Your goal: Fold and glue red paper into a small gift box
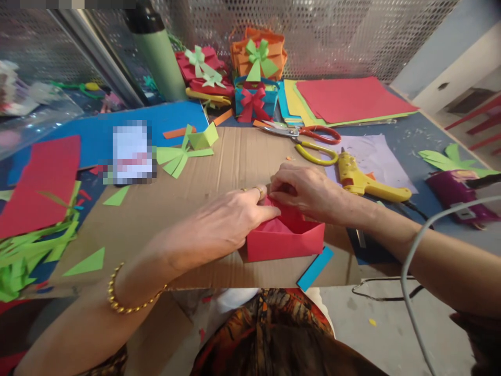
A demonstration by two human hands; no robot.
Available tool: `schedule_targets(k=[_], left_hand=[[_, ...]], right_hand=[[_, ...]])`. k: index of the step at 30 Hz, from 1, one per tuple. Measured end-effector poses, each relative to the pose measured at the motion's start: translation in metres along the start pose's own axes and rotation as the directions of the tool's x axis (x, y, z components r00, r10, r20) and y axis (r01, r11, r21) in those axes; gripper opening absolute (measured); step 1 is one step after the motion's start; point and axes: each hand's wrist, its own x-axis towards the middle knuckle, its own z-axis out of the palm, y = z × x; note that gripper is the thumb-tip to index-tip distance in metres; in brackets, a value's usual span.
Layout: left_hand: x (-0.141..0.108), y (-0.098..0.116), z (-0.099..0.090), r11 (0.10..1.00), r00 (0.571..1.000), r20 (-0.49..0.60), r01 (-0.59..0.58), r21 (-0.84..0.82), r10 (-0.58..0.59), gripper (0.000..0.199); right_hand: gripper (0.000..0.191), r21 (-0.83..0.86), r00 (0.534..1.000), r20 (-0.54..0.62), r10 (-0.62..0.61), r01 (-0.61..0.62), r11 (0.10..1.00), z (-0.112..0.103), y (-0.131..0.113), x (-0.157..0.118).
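A red paper box (285,245) with folded walls rests near the front edge of the cardboard sheet (230,156). My left hand (238,214) reaches over its left side, fingers closed on the paper at the far left corner. At that same far wall, my right hand (301,190) pinches the red paper between thumb and fingers. The fingertips hide part of the box's inside and its far edge. A blue paper strip (315,269) lies just in front of the box's right corner.
Scissors (299,136) and a yellow glue gun (364,183) lie behind my right arm. Decorated paper boxes (256,99) and a green bottle (160,57) stand at the back. Stacked coloured paper (356,99), green scraps (39,245) and a grey cable (409,277) surround the work.
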Motion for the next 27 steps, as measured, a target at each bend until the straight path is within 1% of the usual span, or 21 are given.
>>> schedule_targets(k=[5,9,11,14,15,17,19,22,24,27], left_hand=[[0.000,0.000,0.000,0.999,1.000,-0.011,-0.011,-0.031,0.011,0.035],[0.000,0.000,-0.001,0.999,1.000,-0.018,-0.021,-0.044,0.020,0.034],[-0.002,0.000,-0.001,0.999,1.000,-0.016,-0.024,-0.048,0.023,0.034],[-0.004,-0.003,0.002,0.998,0.998,-0.033,-0.053,-0.032,0.051,0.034],[-0.005,-0.004,0.004,0.998,0.997,-0.042,-0.063,-0.026,0.062,0.035],[-0.005,-0.006,0.005,0.997,0.996,-0.056,-0.076,-0.017,0.075,0.036],[-0.005,-0.006,0.006,0.998,0.996,-0.050,-0.068,-0.010,0.068,0.036],[-0.004,-0.006,0.003,0.998,0.998,-0.031,-0.055,0.006,0.055,0.041],[-0.004,-0.004,0.001,0.999,0.999,-0.023,-0.043,0.008,0.043,0.043],[-0.004,-0.004,0.000,1.000,1.000,-0.010,-0.024,0.018,0.024,0.041]], right_hand=[[0.005,-0.006,0.999,-0.013,0.030,-0.030,1.000,0.005,0.000,0.000],[0.004,-0.024,0.997,-0.078,0.003,-0.005,1.000,0.009,0.004,0.001],[0.006,-0.014,0.993,-0.118,-0.024,0.023,1.000,0.005,0.003,0.000],[0.014,-0.006,0.983,-0.177,-0.052,0.052,0.999,-0.009,-0.005,-0.006],[0.017,-0.007,0.981,-0.181,-0.065,0.064,0.998,-0.013,-0.009,-0.008],[0.021,0.000,0.987,-0.124,-0.099,0.100,0.995,-0.021,-0.014,-0.013],[0.022,0.026,0.993,-0.014,-0.118,0.118,0.993,-0.022,-0.015,-0.015],[0.021,0.052,0.991,0.107,-0.085,0.080,0.995,-0.018,-0.010,-0.013],[0.022,0.039,0.989,0.138,-0.062,0.057,0.998,-0.018,-0.007,-0.010],[0.025,0.026,0.994,0.098,-0.043,0.041,0.999,-0.030,-0.009,-0.014]])
